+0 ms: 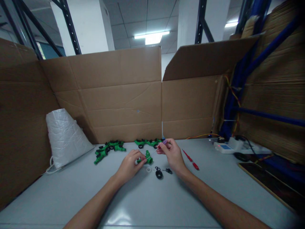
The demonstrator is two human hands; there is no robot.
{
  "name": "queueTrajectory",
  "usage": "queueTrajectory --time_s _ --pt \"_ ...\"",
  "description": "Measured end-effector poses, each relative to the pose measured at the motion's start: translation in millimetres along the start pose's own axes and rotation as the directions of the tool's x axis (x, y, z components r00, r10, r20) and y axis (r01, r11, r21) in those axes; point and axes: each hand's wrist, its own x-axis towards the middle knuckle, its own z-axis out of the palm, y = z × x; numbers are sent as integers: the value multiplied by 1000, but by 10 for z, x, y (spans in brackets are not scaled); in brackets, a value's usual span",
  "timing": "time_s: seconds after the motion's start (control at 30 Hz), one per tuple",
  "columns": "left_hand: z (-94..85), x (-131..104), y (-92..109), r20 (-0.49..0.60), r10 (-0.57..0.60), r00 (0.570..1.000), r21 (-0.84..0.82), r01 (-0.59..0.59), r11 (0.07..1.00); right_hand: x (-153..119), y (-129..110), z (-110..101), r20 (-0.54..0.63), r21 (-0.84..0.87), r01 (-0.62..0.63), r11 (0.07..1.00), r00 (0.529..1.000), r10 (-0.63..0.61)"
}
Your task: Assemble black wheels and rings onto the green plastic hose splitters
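Closed around a green plastic pipe fitting is my left hand, at the middle of the table. My right hand pinches a screwdriver with a purplish handle, and its thin shaft slants down to the left toward the fitting. Whether the tip touches the fitting is too small to tell. Just in front lie a black ring-shaped part, small black O-rings, a white ring and a small black piece. A red screwdriver rests right of my right hand.
More green fittings with black parts lie at the back left, others behind my hands. A white sack leans at left. Cardboard walls enclose the table. A power strip and blue rack post stand right.
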Motion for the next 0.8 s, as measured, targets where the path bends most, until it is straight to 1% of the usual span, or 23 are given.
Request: queueTrajectory --time_s 0.8 --pt "3 2 -7 8 -8 1000 14 8 1000 -8 34 -2 -7 7 -8 1000 1000 8"
